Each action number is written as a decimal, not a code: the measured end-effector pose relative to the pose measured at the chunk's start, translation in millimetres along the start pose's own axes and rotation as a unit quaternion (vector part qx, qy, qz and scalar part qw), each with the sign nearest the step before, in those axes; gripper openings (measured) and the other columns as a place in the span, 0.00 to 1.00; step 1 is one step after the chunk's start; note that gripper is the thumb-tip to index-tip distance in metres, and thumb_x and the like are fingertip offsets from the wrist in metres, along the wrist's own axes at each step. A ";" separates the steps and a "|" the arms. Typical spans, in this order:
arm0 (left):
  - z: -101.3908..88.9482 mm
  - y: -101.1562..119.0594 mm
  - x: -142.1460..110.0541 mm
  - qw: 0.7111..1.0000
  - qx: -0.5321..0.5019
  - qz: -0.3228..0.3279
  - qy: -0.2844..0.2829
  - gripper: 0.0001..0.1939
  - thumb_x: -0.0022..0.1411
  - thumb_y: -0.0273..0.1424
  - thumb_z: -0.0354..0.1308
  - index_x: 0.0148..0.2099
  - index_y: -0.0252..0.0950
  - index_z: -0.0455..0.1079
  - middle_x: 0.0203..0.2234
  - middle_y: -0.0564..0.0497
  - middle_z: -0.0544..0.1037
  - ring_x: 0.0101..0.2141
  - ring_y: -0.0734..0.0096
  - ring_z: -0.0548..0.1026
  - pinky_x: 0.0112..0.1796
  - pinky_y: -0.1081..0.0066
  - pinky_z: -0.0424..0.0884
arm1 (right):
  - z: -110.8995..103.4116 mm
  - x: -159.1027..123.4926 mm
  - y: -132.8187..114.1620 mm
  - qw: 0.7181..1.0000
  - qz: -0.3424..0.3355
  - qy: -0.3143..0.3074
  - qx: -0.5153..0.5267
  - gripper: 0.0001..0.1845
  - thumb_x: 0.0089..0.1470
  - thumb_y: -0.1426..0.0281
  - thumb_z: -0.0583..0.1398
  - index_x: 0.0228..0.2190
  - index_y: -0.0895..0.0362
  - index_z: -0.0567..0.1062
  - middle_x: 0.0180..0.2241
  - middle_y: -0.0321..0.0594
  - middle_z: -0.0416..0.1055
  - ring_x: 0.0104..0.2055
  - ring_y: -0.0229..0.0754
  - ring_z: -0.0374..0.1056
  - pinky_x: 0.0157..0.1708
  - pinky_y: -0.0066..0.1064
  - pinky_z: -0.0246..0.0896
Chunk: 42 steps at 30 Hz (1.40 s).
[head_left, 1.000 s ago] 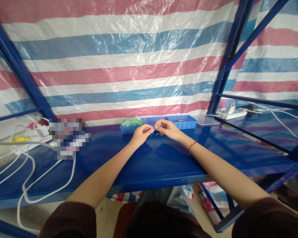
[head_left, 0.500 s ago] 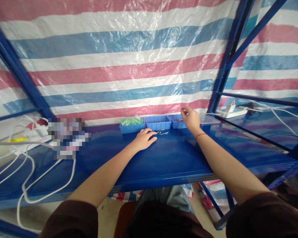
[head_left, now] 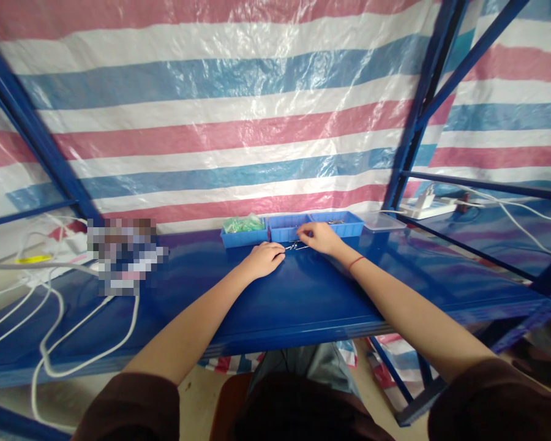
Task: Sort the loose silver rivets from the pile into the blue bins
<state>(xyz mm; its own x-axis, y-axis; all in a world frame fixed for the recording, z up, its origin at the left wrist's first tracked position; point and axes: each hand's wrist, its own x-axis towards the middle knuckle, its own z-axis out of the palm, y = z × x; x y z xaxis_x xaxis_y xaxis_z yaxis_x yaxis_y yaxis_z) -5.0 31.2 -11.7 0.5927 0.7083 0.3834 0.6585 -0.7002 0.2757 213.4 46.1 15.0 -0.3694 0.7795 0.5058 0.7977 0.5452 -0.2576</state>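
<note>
Several thin, shiny metal pieces (head_left: 296, 245) lie on the blue tabletop between my two hands; their kind is too small to tell. My left hand (head_left: 265, 260) rests on the table just left of them, fingers drawn together, tips at the ends of the pieces. Whatever it may hold is hidden. My right hand (head_left: 320, 237) is over the right side of the pieces, in front of the middle blue bin (head_left: 281, 231). Its thumb and fingertips are pinched together, and anything in them is too small to make out.
Green plastic packets (head_left: 244, 224) fill the left blue bin (head_left: 245, 239). Small metal parts (head_left: 335, 222) lie in the right blue bin (head_left: 349, 229), beside a clear plastic lid (head_left: 386, 222). White cables (head_left: 135, 324) loop at the left; a power strip (head_left: 429, 208) sits right.
My right hand has moved left and down from above the right bin to the metal pieces. The fingers of my left hand have drawn closer together.
</note>
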 end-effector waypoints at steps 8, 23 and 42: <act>-2.1 1.7 -0.4 1.000 -0.009 -0.005 0.007 0.14 0.61 0.30 0.49 0.44 0.40 0.73 0.45 0.49 0.76 0.47 0.63 0.72 0.52 0.62 0.64 | 26.3 -1.0 -17.2 0.992 -0.093 -0.087 -0.010 0.12 0.54 0.72 0.55 0.34 0.58 0.78 0.36 0.46 0.71 0.36 0.41 0.68 0.40 0.30 0.59; -4.6 4.4 6.6 0.911 -0.360 -0.089 0.179 0.12 0.54 0.37 0.58 0.36 0.32 0.71 0.30 0.48 0.77 0.30 0.71 0.75 0.36 0.70 0.71 | 30.5 1.1 -36.5 0.946 -0.006 0.019 0.322 0.15 0.53 0.60 0.55 0.30 0.60 0.71 0.26 0.37 0.68 0.27 0.36 0.61 0.29 0.29 0.57; -10.4 11.2 6.4 0.891 -0.374 -0.092 0.239 0.12 0.54 0.37 0.58 0.36 0.34 0.69 0.30 0.51 0.75 0.24 0.78 0.71 0.30 0.75 0.67 | 28.8 -1.2 -43.6 0.918 0.030 0.013 0.396 0.20 0.48 0.52 0.58 0.30 0.58 0.70 0.26 0.35 0.65 0.23 0.32 0.58 0.23 0.27 0.56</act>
<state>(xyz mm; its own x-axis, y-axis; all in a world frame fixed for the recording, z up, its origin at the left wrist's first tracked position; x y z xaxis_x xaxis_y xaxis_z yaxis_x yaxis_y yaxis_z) 1.3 27.0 3.0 0.1241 0.8239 0.5530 0.1243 -0.5658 0.8151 165.3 30.3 2.0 -0.3166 0.8138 0.4873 0.2160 0.5621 -0.7984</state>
